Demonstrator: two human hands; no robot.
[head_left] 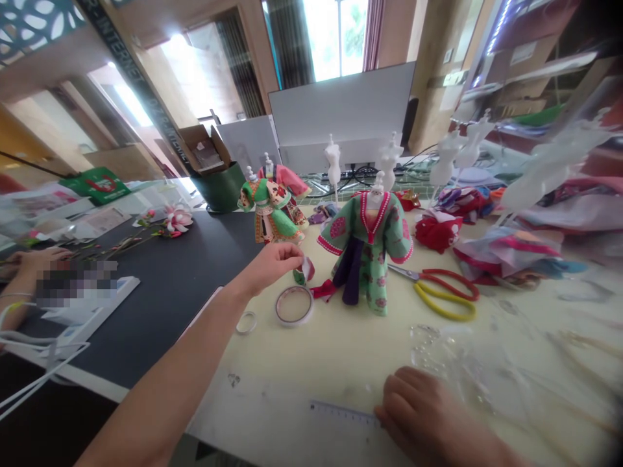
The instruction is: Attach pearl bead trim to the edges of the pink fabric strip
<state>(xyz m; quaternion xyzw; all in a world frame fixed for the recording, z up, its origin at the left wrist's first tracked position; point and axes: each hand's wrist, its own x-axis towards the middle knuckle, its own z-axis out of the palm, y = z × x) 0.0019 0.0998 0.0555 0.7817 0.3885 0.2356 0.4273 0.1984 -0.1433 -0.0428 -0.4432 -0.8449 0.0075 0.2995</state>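
Observation:
My left hand (280, 263) reaches across the table with thumb and fingertips pinched on a small piece of fabric (307, 268), pale pink and dark red. Just below it lies a roll of tape (294, 306), with a smaller white ring (246, 322) to its left. Low on the right, my right hand (423, 412) is curled, its fingers closed on the end of a clear ruler (343, 412) flat on the table. Between the hands stands a mini dress form in a green doll robe (396, 240) with pink trim and a purple sash.
Scissors (445, 292) with red and yellow handles lie right of the robe. More dressed forms (267, 211) stand behind my left hand, bare white forms (333, 162) farther back. Fabric piles (516, 253) and clear plastic bags (467, 370) fill the right. Another person's arm (29, 272) rests far left.

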